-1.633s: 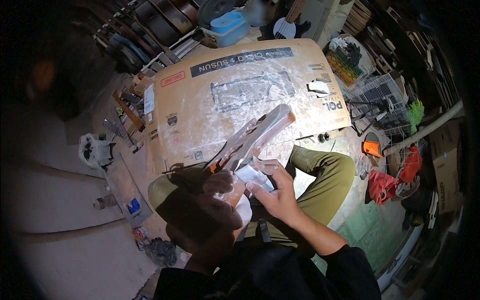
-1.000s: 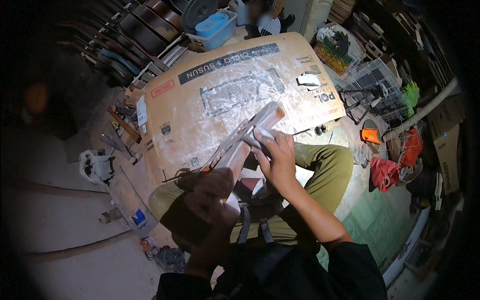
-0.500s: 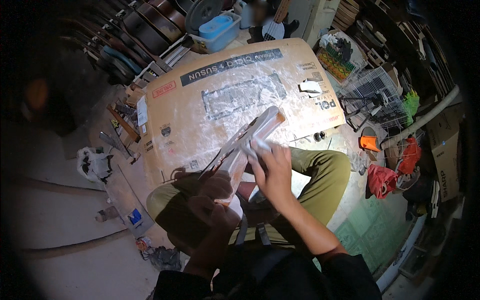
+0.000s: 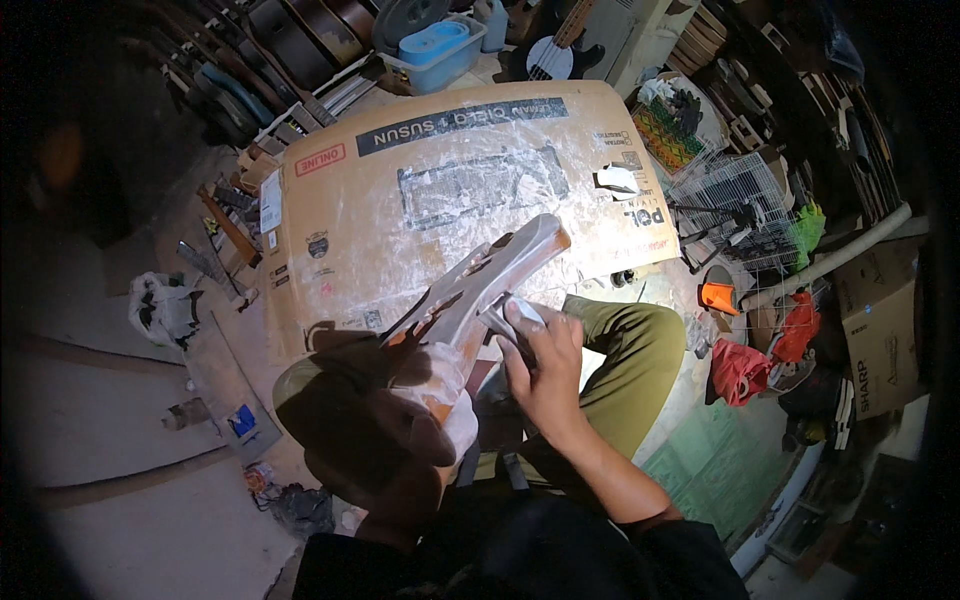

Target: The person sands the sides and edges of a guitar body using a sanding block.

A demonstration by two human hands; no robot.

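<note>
A dusty wooden guitar neck (image 4: 516,254) with a slotted headstock points away from me over my lap. My left hand (image 4: 412,412), partly in shadow, is closed round its lower end, whose pale, powdery heel lies in the palm. Against the neck's right side, my right hand (image 4: 548,362) grips a pale grey block (image 4: 522,312) between thumb and fingers. My crossed legs in olive trousers (image 4: 630,360) are beneath both hands.
A large dusty cardboard sheet (image 4: 350,266) lies beyond my knees. Guitars (image 4: 278,45) and a blue tub (image 4: 430,48) stand behind it. At the right are a wire cage (image 4: 740,200), red bags (image 4: 740,372) and folded cardboard (image 4: 880,330); loose tools (image 4: 235,240) lie at the left.
The right hand and block have shifted along the neck's side, farther from me than 1.6 seconds ago and a little lower than one second ago. The left hand keeps its hold.
</note>
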